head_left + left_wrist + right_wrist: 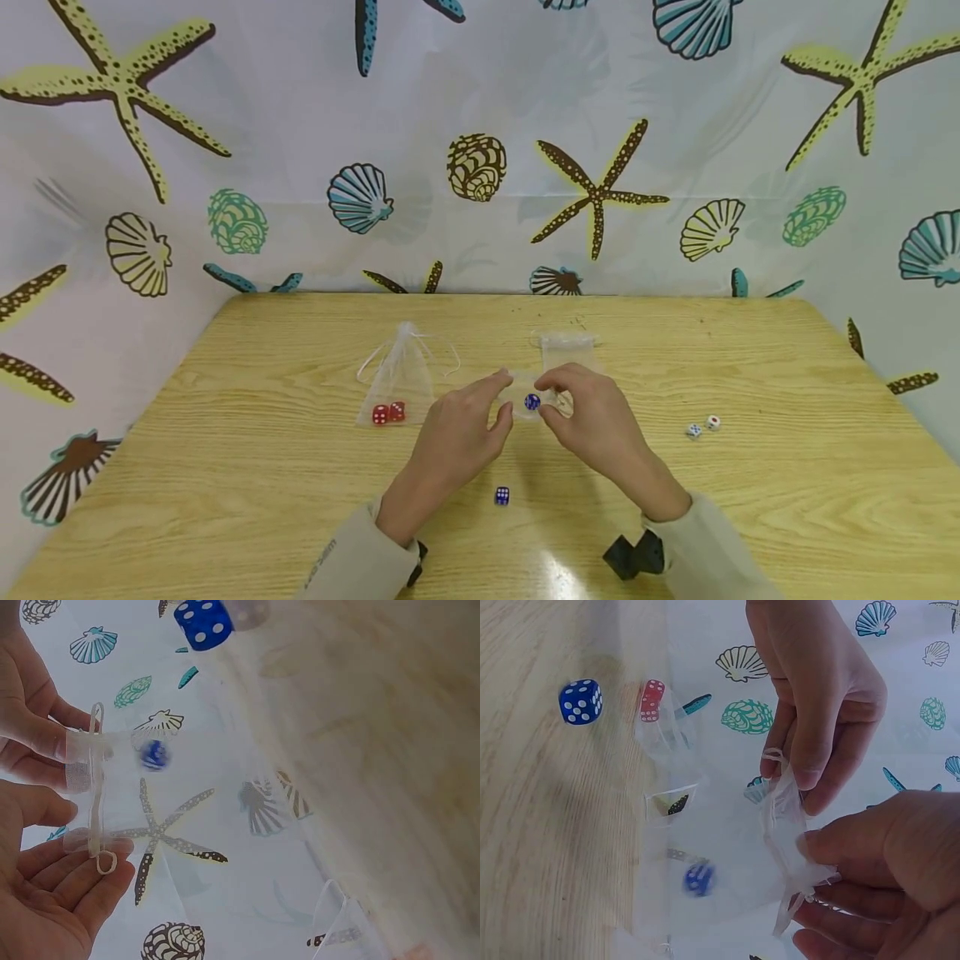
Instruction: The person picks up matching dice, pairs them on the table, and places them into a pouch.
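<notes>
A small sheer drawstring pouch [124,791] hangs between my two hands, with a blurred blue die [699,879] inside it. My left hand [459,423] pinches one side of the pouch's mouth between thumb and fingers. On the other side, my right hand [596,414] grips the opposite edge of the mouth. White drawstring loops stick out at both ends of the gathered hem in the wrist views. A second blue die [502,496] with white pips lies on the table, nearer to me than the hands.
Left of the hands lies a sheer pouch [405,371] holding two red dice [388,412]. Another sheer pouch [567,346] lies flat behind the right hand. Two white dice [703,427] sit on the wooden table [247,483] at right. A shell-patterned cloth [420,108] hangs behind.
</notes>
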### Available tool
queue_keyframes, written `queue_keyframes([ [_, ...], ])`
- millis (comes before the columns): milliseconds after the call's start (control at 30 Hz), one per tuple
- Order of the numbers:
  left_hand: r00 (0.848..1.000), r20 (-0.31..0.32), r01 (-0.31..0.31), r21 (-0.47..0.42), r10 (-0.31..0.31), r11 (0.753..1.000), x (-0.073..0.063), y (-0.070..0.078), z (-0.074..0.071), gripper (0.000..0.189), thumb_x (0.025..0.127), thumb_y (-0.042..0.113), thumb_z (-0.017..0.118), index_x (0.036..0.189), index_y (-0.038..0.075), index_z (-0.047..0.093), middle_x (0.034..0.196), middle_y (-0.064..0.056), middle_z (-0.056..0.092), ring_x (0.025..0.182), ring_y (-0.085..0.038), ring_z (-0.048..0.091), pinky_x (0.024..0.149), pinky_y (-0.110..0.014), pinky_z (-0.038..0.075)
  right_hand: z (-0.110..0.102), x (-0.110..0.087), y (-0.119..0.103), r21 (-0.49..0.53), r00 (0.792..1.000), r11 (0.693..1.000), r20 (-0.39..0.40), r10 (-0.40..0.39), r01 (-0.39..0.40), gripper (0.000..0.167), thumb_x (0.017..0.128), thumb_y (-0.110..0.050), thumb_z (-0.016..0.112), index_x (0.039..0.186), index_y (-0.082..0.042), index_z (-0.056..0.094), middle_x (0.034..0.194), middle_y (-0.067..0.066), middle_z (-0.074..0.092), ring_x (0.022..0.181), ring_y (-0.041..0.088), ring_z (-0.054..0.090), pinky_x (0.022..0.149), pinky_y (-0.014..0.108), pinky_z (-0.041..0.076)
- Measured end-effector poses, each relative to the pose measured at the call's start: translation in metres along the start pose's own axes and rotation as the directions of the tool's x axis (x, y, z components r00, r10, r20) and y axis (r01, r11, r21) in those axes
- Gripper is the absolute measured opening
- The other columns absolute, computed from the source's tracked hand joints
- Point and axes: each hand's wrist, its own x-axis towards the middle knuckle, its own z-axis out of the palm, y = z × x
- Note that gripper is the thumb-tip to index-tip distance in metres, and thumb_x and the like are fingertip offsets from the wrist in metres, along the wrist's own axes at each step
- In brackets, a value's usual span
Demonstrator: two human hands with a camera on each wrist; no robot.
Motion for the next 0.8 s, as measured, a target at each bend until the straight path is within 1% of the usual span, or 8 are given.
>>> queue_keyframes([
  [200,1.000,0.001,-0.005,0.006,0.005,1.000,-0.0003,0.0000,-0.0005,0.031,0.084,0.008,0.069,0.113,-0.003,0.067,0.111,-0.017,0.069,0.043,-0.003,0.037,0.045,-0.016,0.037,0.0002,0.0002,0.0004,0.000,1.000,1.000,-0.009,-0.013,0.013,0.023,0.077,-0.002,0.075,0.099,-0.003,0.070,0.097,0.009,0.070,0.083,0.023,0.065,0.072,0.038,0.055],
  [367,1.000,0.005,-0.003,0.006,0.003,1.000,-0.0002,-0.0009,-0.0005,0.032,0.084,0.008,0.069,0.114,-0.003,0.066,0.112,-0.017,0.069,0.041,-0.004,0.035,0.044,-0.016,0.035,0.0003,0.0010,0.0005,-0.004,1.000,1.000,-0.001,-0.006,0.006,0.024,0.076,-0.002,0.076,0.099,-0.003,0.070,0.098,0.009,0.070,0.083,0.023,0.066,0.072,0.037,0.055],
  [567,1.000,0.001,-0.007,0.014,0.007,1.000,0.0009,-0.0024,-0.0005,0.032,0.084,0.009,0.069,0.114,-0.003,0.066,0.111,-0.017,0.069,0.042,-0.003,0.036,0.045,-0.017,0.037,-0.0008,0.0021,0.0002,-0.002,1.000,1.000,-0.004,-0.011,0.011,0.024,0.076,-0.003,0.077,0.099,-0.003,0.070,0.098,0.009,0.069,0.084,0.023,0.065,0.073,0.037,0.055],
  [800,1.000,0.019,0.005,-0.008,-0.005,1.000,0.0000,-0.0026,-0.0001,0.032,0.085,0.008,0.069,0.114,-0.003,0.066,0.114,-0.017,0.068,0.042,-0.002,0.031,0.044,-0.017,0.035,-0.0013,0.0003,0.0004,0.006,1.000,1.000,0.002,-0.010,0.010,0.024,0.076,-0.003,0.077,0.099,-0.004,0.070,0.098,0.009,0.069,0.085,0.023,0.065,0.073,0.037,0.055],
])
